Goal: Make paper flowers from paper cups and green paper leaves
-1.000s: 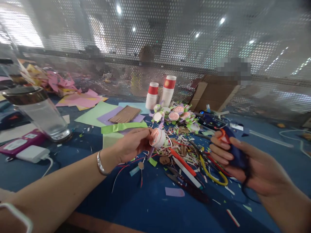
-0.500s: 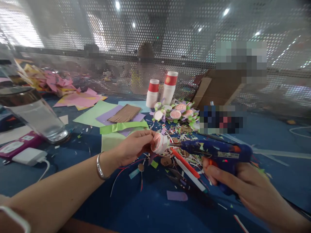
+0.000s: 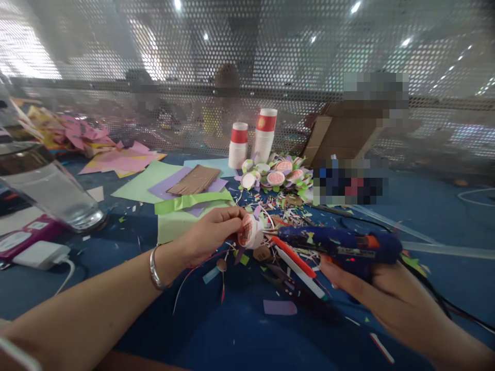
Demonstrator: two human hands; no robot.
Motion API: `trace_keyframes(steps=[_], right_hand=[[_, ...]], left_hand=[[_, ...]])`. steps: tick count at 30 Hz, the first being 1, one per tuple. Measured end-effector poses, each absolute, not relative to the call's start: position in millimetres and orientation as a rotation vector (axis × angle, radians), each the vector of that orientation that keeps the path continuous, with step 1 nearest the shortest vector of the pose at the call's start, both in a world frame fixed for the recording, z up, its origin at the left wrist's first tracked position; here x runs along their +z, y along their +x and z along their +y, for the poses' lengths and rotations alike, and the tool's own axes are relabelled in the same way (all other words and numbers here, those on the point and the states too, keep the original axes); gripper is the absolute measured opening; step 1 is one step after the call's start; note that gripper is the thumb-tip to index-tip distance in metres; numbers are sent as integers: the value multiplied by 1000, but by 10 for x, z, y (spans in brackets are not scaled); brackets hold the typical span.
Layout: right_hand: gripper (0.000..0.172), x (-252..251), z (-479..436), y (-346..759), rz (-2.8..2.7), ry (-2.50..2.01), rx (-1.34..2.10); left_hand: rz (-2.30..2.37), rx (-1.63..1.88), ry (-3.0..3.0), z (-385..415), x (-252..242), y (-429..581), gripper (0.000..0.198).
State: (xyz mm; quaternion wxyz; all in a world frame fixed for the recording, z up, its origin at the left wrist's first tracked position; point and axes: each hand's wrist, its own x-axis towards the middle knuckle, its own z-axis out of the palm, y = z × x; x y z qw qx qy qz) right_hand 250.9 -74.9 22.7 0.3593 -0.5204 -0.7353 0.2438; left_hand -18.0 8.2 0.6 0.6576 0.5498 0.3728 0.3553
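Left hand [image 3: 211,232] pinches small white paper cup [image 3: 249,232], red pattern on base, above scrap-strewn table [image 3: 232,330]. Right hand [image 3: 386,299] clamps blue glue gun [image 3: 340,246], nozzle touching cup rim.

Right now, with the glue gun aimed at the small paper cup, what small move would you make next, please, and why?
Probably ease the glue gun forward until its nozzle meets the paper cup. The left hand holds the cup above the scraps, the right hand grips the gun, and the tip looks just short of it.
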Motion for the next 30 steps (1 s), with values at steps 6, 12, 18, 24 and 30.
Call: trace_keyframes(steps=[6, 12, 18, 24, 30], right_hand=[[39, 193, -770, 2461, -1862, -1281, 680], [29, 163, -723, 2533, -1956, -1235, 647], [29, 157, -730, 2540, -1948, -1255, 645], [34, 169, -745, 2514, -1985, -1267, 618], [35, 167, -753, 2506, -1944, -1315, 552]], left_hand=[[849, 796, 1269, 57, 14, -170, 10], [857, 786, 1306, 48, 26, -180, 11], [872, 786, 1331, 54, 34, -169, 10], [876, 791, 1323, 66, 19, -172, 9], [888, 781, 1317, 35, 67, -167, 7]])
